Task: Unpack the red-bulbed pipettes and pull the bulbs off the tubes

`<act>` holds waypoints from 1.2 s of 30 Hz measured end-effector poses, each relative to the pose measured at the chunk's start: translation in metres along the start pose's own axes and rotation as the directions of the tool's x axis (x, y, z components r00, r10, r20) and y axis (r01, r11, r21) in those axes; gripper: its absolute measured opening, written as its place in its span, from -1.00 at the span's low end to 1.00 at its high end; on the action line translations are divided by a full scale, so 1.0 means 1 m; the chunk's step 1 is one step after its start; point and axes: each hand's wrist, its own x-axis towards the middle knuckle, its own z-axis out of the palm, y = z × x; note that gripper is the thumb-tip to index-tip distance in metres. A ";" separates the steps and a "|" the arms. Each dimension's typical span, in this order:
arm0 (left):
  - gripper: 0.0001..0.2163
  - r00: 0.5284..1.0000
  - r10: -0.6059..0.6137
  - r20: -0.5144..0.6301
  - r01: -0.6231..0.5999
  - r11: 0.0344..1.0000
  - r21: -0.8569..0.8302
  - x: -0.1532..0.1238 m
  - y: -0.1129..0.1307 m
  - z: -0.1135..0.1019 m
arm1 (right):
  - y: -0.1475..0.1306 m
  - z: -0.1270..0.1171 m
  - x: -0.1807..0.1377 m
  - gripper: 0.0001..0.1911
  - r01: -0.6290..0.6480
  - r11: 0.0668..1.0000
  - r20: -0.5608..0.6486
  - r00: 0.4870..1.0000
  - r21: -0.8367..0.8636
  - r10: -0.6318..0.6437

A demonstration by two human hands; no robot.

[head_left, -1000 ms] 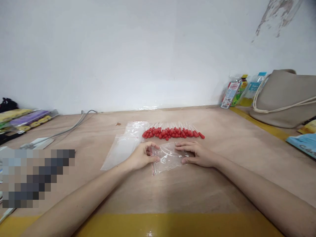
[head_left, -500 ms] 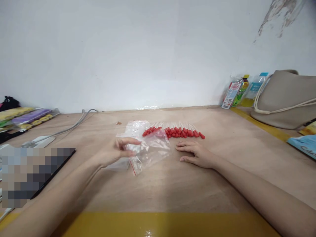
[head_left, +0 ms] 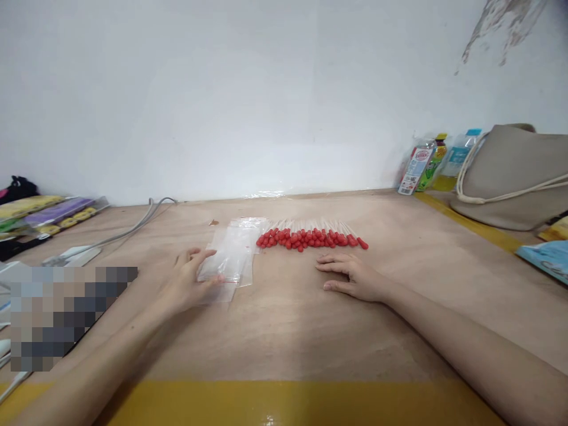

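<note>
My left hand (head_left: 190,275) is at the left edge of a few overlapping clear zip bags (head_left: 233,248) lying flat on the table. Its thumb and fingers are apart, with the thumb over the lower part of the bags. Beyond and to the right of the bags lies a row of several thin white sticks with rounded red heads (head_left: 310,238), the heads towards me. Just this side of them, my right hand (head_left: 350,277) rests on the table with its fingers spread, holding nothing.
At the left are a pixelated flat panel (head_left: 66,319), a grey cable (head_left: 128,228) and colourful packets (head_left: 57,216). A carton (head_left: 416,170), a bottle (head_left: 459,157), a grey bag (head_left: 515,177) and a blue packet (head_left: 545,260) line the right. A white wall (head_left: 266,89) rises behind.
The clear bag near my left hand, which partly covered the red heads, now lies on the other bags. My left hand has drawn back left. My right hand has not moved.
</note>
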 end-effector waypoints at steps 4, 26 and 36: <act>-0.50 0.984 0.146 0.102 -0.160 0.977 0.144 0.008 0.017 0.017 | 0.000 0.000 0.000 -0.49 0.005 1.000 -0.004 1.000 0.001 -0.005; -0.65 0.965 0.176 -0.196 -0.162 0.983 0.085 0.047 0.030 0.025 | 0.000 0.000 -0.001 -0.53 0.015 1.000 -0.028 0.999 0.012 -0.015; -0.77 0.904 0.360 -0.229 -0.372 0.928 -0.007 0.081 0.102 0.049 | -0.001 -0.001 0.000 -0.53 0.022 1.000 -0.029 0.999 0.008 -0.022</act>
